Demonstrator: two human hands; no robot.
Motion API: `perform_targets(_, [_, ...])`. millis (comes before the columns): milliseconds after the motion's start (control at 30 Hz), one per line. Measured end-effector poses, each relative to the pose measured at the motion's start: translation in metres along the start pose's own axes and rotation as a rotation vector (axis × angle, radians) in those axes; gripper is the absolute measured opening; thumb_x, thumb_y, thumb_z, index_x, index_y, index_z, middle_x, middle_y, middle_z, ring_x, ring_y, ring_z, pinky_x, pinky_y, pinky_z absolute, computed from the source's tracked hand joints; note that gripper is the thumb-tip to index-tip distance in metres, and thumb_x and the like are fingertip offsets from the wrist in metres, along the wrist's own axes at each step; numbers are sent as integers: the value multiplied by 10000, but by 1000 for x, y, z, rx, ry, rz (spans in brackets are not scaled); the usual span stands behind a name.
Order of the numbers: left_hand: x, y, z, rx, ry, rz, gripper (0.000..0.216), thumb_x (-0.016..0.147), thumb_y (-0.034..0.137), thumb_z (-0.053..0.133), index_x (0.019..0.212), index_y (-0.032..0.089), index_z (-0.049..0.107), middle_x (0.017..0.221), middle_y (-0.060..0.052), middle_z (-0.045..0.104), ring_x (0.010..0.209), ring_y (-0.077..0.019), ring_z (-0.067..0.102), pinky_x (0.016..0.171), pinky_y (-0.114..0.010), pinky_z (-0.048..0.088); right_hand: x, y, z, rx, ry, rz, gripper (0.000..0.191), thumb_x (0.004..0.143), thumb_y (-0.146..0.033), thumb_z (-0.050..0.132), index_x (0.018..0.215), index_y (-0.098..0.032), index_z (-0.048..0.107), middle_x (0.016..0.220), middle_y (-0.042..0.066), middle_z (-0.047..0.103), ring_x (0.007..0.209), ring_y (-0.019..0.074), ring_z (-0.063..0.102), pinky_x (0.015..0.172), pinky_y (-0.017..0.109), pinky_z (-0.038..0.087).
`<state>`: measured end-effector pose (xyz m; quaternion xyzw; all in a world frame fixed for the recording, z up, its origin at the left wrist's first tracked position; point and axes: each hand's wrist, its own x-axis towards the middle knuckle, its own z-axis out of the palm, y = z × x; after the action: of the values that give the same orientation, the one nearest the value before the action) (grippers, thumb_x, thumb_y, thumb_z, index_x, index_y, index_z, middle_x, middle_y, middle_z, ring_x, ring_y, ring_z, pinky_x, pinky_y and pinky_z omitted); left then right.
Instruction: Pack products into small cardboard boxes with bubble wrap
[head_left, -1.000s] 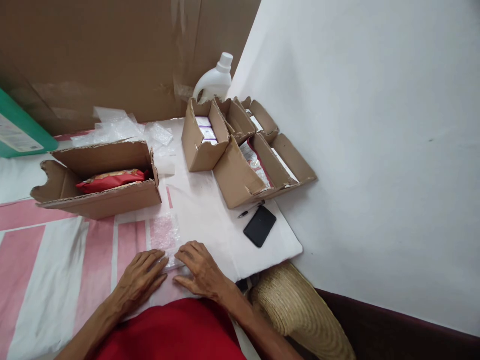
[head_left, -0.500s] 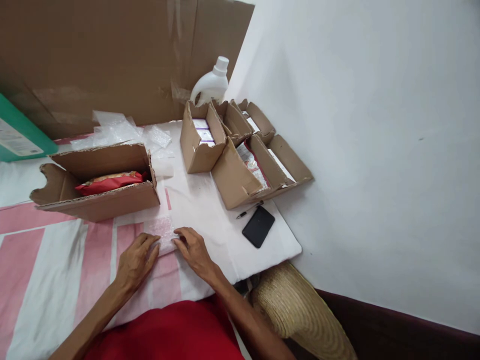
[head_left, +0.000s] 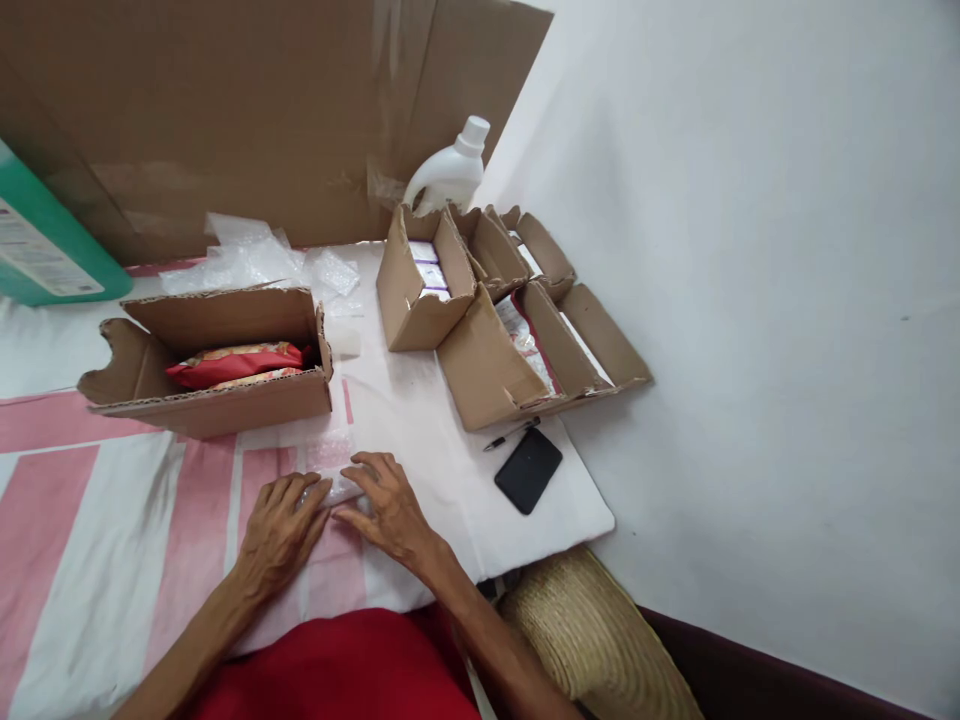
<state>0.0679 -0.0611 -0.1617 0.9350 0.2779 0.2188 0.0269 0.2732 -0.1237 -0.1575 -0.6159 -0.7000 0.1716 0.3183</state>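
A small sheet of clear bubble wrap (head_left: 330,455) lies on the striped cloth, its near part raised or folded between my hands. At its left end, my left hand (head_left: 274,530) has fingers and thumb closed on the wrap. My right hand (head_left: 390,510) grips the other end, fingers on top and thumb on the near side. Whether anything is inside the fold cannot be made out. Just beyond my hands stands an open cardboard box (head_left: 225,405) with red packets (head_left: 236,365) in it.
Loose bubble wrap (head_left: 255,255) is heaped behind the box. Several cut cardboard boxes (head_left: 480,365) with packets stand at the right, before a white bottle (head_left: 454,170). A black phone-like object (head_left: 529,470) and a pen (head_left: 510,435) lie near the table's right edge. A green container (head_left: 52,240) is far left.
My hands have drawn the near edge of the bubble wrap up and over, and my right thumb has shifted toward my left hand. The view has tilted slightly.
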Motion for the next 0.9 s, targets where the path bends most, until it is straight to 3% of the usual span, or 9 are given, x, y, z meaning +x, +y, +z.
perform_targets(133, [6,-9,-4,-83,14,18,268,950,193,572,1209,195,642,1046,-76,763,916,-230,669,819,-378,506,-4,3,-3,-49,-59,-42,356,931,-191,627,1286,-195,600,1284,147,633,1111,293,583,945,487,535])
perform_targets(233, [7,-14,-6,-230,10,-89,267,982,238,535,1227,213,637,1014,-50,770,874,-193,707,799,-341,543,-1,2,-6,42,-21,-34,293,975,-239,571,1261,-198,615,1117,113,689,1010,257,628,919,430,549])
perform_targets(333, [8,-18,-3,-348,-30,-256,252,1003,327,521,1203,227,638,1015,-28,761,820,-157,724,737,-280,572,8,-2,-6,83,-14,93,291,999,-330,574,1265,-218,608,1069,82,705,946,235,655,873,386,562])
perform_targets(400, [11,-19,0,-283,-13,-318,251,1010,357,501,1161,220,647,990,-38,745,798,-168,716,685,-281,569,17,-4,-4,56,-35,185,262,1003,-331,576,1233,-213,618,1079,79,685,931,228,658,845,366,565])
perform_targets(467, [14,-17,1,-146,43,-334,267,1005,350,496,1162,199,652,1047,-92,725,902,-229,704,741,-343,566,25,-5,1,18,-54,251,242,997,-325,589,1199,-197,627,1086,85,653,928,231,659,829,363,568])
perform_targets(600, [16,-9,-4,54,82,-198,347,953,355,595,1250,179,622,1202,-159,687,1065,-326,631,883,-469,494,33,-7,7,-4,-55,300,257,988,-325,598,1211,-201,620,1120,91,633,926,230,672,825,365,569])
perform_targets(700, [12,-8,-3,66,21,-74,392,924,385,642,1254,174,618,1177,-149,702,1039,-315,627,889,-460,467,35,-7,8,24,-54,320,269,983,-300,603,1233,-201,609,1070,82,674,908,237,681,826,374,559])
perform_targets(833, [10,-17,1,64,43,-25,287,935,231,589,1210,164,634,1108,-121,741,991,-282,642,861,-419,464,36,-5,0,158,-84,394,308,980,-313,616,1261,-186,606,924,55,710,838,232,687,818,381,553])
perform_targets(900, [13,-20,-5,18,93,3,260,933,161,551,1176,176,641,1046,-90,758,934,-250,655,840,-396,469,33,-6,-11,234,-101,386,452,935,-372,688,1336,-195,579,1069,86,705,944,242,687,870,393,553])
